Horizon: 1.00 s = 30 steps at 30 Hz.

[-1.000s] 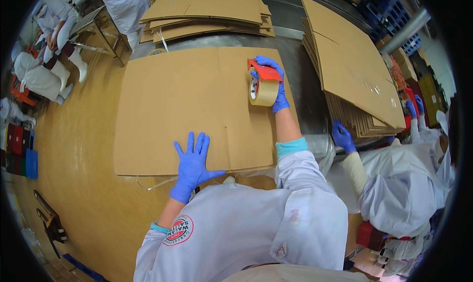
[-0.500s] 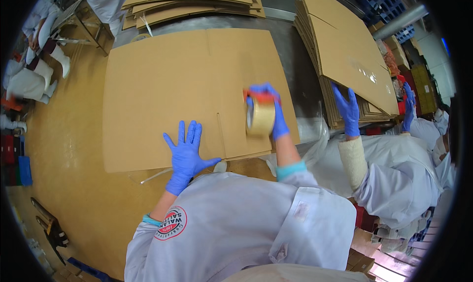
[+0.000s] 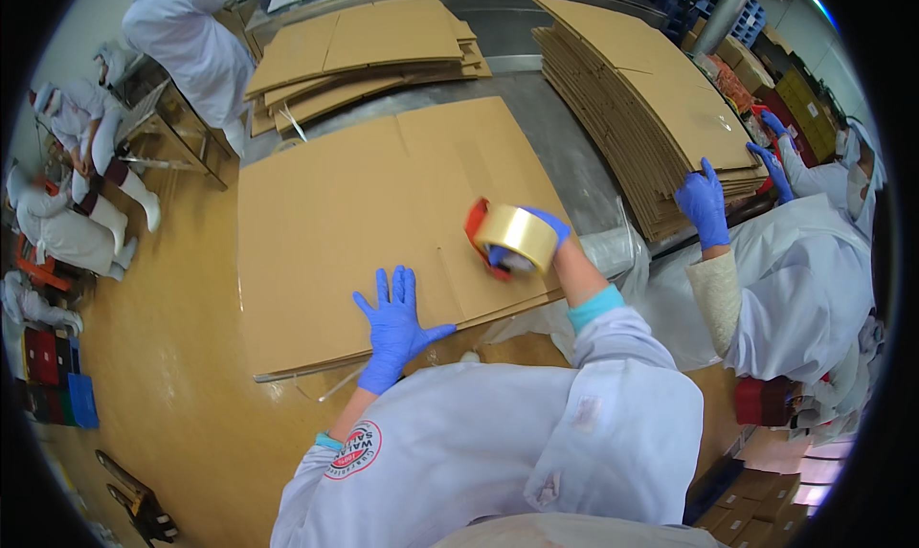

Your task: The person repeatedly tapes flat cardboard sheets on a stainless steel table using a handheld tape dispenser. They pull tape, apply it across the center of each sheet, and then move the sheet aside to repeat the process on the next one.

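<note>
My left hand [image 3: 391,323], in a blue glove, lies with fingers spread on a flat cardboard sheet [image 3: 335,213], near its front edge. My right hand [image 3: 547,224], also gloved, grips a tape dispenser [image 3: 473,232] with a red frame and a wide roll of clear yellowish tape [image 3: 517,232]. The dispenser is tilted over the right part of the cardboard, with the roll partly hiding my fingers; whether it touches the cardboard I cannot tell. The motion blurs it slightly.
Cardboard stacks [image 3: 354,41] [image 3: 622,79] stand on the steel table [image 3: 536,108]. At the right, co-workers' gloved hands [image 3: 704,203] [image 3: 771,170] touch a stack. Other people [image 3: 182,41] are at the left. A pallet jack [image 3: 139,500] and crates [image 3: 53,380] are on the floor.
My right hand has moved down the cardboard toward me and turned the dispenser. My left hand stays spread on the sheet. The co-worker's hand has risen to the stack's corner.
</note>
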Motion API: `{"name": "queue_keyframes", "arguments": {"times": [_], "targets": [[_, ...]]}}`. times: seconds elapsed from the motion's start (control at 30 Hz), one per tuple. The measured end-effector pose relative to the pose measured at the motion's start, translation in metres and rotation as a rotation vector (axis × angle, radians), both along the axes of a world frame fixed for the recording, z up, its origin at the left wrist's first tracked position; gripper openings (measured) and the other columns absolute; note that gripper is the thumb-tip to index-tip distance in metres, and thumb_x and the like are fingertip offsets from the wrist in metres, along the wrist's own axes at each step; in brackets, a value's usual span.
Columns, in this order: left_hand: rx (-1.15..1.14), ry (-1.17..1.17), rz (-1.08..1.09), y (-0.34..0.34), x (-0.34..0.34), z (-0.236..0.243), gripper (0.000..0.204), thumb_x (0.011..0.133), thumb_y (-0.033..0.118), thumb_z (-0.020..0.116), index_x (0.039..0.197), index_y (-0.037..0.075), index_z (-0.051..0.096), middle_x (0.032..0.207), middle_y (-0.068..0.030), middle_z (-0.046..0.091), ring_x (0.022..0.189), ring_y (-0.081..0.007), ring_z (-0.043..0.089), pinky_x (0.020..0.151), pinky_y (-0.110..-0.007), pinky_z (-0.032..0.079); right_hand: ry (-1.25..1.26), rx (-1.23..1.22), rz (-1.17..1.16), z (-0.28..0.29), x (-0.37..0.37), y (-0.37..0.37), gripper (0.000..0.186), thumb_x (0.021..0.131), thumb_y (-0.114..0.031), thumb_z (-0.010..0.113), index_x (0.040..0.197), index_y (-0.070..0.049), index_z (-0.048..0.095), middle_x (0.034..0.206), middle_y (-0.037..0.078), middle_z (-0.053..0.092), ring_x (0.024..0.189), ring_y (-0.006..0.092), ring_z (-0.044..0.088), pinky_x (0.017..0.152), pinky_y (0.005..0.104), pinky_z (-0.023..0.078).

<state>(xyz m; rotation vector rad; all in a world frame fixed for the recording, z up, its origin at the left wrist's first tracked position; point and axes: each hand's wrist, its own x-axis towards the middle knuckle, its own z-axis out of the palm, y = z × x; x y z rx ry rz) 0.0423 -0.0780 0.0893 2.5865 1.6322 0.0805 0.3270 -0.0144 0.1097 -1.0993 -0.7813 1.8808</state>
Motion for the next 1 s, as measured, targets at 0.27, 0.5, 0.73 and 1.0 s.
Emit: {"name": "queue_keyframes", "arguments": {"times": [0.27, 0.5, 0.73, 1.0], "targets": [[0.215, 0.294, -0.189, -0.013, -0.028, -0.026, 0.073, 0.069, 0.024, 0.064, 0.13, 0.004, 0.029, 0.133, -0.019, 0.028, 0.122, -0.0438, 0.026, 0.089, -0.056, 0.032, -0.046, 0.935, -0.804, 0.054, -0.029, -0.13, 0.044, 0.076, -0.037, 0.062, 0.096, 0.001, 0.052, 0.097, 0.015, 0.059, 0.089, 0.0245, 0.057, 0.084, 0.0368, 0.042], [0.515, -0.086, -0.453, 0.027, -0.057, 0.215, 0.04, 0.072, 0.002, 0.051, 0.11, 0.011, 0.056, 0.097, -0.0084, 0.063, 0.081, -0.0239, 0.062, 0.069, -0.034, 0.049, -0.433, 0.886, -1.631, 0.02, 0.006, -0.238, 0.038, 0.078, -0.033, 0.058, 0.092, 0.002, 0.052, 0.099, 0.017, 0.058, 0.091, 0.024, 0.055, 0.083, 0.0353, 0.043], [0.506, -0.37, -0.342, 0.147, -0.028, 0.362, 0.039, 0.068, 0.007, 0.059, 0.106, 0.003, 0.058, 0.088, -0.0144, 0.063, 0.083, -0.0256, 0.06, 0.076, -0.028, 0.045, -0.409, 0.784, -1.454, -0.012, -0.024, -0.261, 0.043, 0.077, -0.037, 0.059, 0.093, 0.002, 0.051, 0.1, 0.017, 0.057, 0.092, 0.0232, 0.054, 0.083, 0.0335, 0.042], [0.783, -0.229, -0.318, 0.226, -0.038, 0.207, 0.095, 0.061, 0.036, 0.074, 0.137, 0.031, 0.017, 0.143, -0.0069, 0.014, 0.131, -0.0321, 0.013, 0.095, -0.065, 0.012, -0.305, 0.779, -1.167, -0.012, -0.062, -0.226, 0.036, 0.075, -0.028, 0.062, 0.094, 0.001, 0.052, 0.1, 0.016, 0.058, 0.092, 0.0227, 0.055, 0.085, 0.033, 0.041]]}}
